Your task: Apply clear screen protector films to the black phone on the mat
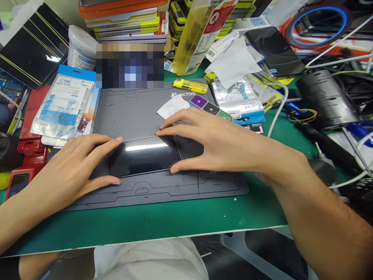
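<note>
A smartphone [142, 159] with a glossy black screen lies on the grey work mat [125, 111], a bright strip of light reflected in its glass. My left hand [77, 167] holds its left end, thumb at the near edge and fingers at the far edge. At the right end, my right hand [212, 142] grips the phone the same way, with fingertips on the far edge and thumb on the near corner. A white wipe [173, 107] and a panel of coloured keys [211, 108] lie just beyond my right fingers.
On the green bench [175, 223], a yellow lighter [190, 86] lies near a tall bottle of yellow liquid [190, 42]. Plastic packets [62, 103] and a white tub [83, 50] stand left. Cables and a dark cylinder [328, 99] crowd the right.
</note>
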Tool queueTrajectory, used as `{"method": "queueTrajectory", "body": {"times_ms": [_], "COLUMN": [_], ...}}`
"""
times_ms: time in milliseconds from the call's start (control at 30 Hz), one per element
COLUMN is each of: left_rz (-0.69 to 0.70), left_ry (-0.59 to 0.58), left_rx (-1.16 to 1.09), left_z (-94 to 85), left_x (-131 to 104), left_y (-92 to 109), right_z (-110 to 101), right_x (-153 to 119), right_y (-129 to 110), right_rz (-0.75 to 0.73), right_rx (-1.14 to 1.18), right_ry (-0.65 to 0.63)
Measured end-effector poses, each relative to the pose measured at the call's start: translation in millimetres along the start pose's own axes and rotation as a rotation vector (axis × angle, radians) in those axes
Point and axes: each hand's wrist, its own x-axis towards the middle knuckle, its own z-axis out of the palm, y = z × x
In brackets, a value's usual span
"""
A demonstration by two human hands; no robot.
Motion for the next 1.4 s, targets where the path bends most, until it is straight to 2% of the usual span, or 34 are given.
{"method": "queueTrajectory", "body": {"times_ms": [467, 733, 900, 1167, 1400], "left_rz": [-0.019, -0.069, 0.015, 0.012, -0.022], "left_ry": [0.022, -0.023, -0.010, 0.018, 0.015], "left_rx": [-0.021, -0.047, 0.011, 0.017, -0.027], "left_z": [-1.8, -1.9, -2.1, -1.0, -1.4], "left_x": [-0.4, -2.7, -3.8, -2.8, -3.3], "left_y": [3.3, 0.6, -1.7, 0.3, 0.7], "right_z": [0.7, 0.1, 2.2, -10.9, -12.2], "right_x": [0.3, 0.8, 1.0, -6.0, -6.7], "right_y": [1.1, 2.3, 2.4, 3.1, 4.2], "right_rz": [-0.014, -0.018, -0.027, 0.036, 0.015], "right_rx": [-0.008, 0.001, -0.017, -0.090, -0.106], "right_ry": [0.003, -0.005, 0.004, 0.021, 0.025]}}
